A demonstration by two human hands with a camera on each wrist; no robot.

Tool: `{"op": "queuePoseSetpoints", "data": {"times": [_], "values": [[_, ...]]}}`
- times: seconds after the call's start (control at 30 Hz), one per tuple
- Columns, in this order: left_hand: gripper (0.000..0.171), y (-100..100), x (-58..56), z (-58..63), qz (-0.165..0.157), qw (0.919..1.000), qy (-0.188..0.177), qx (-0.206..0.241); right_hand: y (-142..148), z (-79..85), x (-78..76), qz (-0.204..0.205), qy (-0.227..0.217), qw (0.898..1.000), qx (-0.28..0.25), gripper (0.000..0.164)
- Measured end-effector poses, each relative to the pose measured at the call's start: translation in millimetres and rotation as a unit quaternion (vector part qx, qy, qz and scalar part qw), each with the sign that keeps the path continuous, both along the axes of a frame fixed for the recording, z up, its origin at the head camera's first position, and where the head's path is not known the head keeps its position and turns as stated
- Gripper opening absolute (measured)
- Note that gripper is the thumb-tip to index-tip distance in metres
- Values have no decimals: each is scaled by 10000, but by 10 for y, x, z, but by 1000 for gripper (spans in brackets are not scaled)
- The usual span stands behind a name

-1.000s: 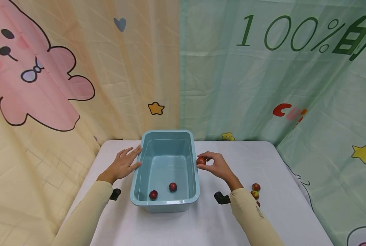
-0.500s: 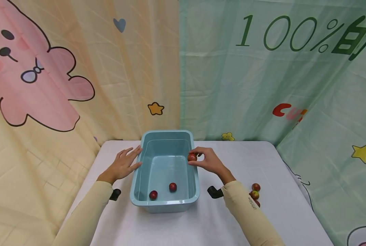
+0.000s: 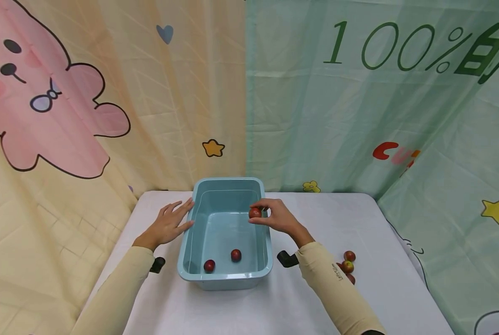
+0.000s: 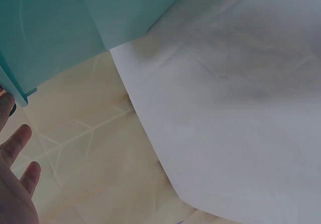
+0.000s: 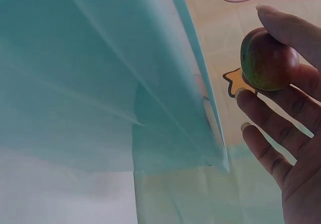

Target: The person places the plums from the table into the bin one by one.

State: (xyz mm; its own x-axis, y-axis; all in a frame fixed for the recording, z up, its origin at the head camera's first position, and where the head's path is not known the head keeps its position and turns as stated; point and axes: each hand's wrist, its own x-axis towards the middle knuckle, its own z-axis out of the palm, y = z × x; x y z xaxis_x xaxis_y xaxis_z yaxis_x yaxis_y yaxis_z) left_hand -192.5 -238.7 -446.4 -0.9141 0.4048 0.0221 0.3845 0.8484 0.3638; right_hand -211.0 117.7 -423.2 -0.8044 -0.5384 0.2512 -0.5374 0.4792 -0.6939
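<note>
white tabletop (image 3: 216, 311) | printed curtains (image 3: 300, 116) behind | right hand (image 3: 279, 216) pinches fruit (image 3: 255, 213) (over tub (image 3: 224, 277))

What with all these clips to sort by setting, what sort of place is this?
Probably a makeshift recording booth: printed curtains hang behind and on both sides of a white table, and the person wears small black devices at both wrists, likely cameras.
</note>
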Motion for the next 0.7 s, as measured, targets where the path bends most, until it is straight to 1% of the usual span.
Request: {"op": "queuePoseSetpoints", "data": {"times": [0.23,0.43,0.7], "values": [[69,-5,-1,-2,-36,10000,16,-28,-18,4,1,36,55,10000,-14,41],[68,3,-7,2,-60,10000,52,-24,-17,4,1,71,-46,10000,-37,40],[68,-2,-2,4,-34,10000,9,-21,14,-9,7,-61,-273,9996,-62,39]]}}
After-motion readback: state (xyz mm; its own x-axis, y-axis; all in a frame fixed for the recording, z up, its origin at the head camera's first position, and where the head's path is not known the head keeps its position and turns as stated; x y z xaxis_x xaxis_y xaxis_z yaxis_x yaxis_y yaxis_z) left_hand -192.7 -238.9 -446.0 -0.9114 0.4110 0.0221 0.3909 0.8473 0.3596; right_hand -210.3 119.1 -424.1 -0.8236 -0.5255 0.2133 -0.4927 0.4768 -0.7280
